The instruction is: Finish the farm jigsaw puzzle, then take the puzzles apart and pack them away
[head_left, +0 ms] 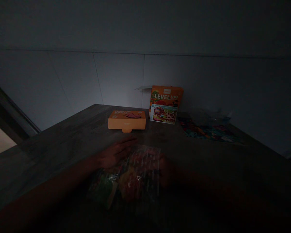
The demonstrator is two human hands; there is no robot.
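A clear plastic bag (145, 181) with green, red and yellowish pieces inside lies near the front of the grey table. My left hand (115, 153) rests along the bag's upper left side, its fingers stretched out towards the right. At the bag's right edge, my right hand (167, 170) is closed on the plastic; dim light and blur hide most of its fingers. What the pieces in the bag are is too dark to make out.
Behind the bag lies an orange puzzle box (126, 119) with a front tab out. An upright orange "Level Up!" box (167, 94) has a farm picture card (163, 114) leaning on it. A colourful sheet (208, 131) and crumpled clear plastic (218, 118) lie at right, by the wall.
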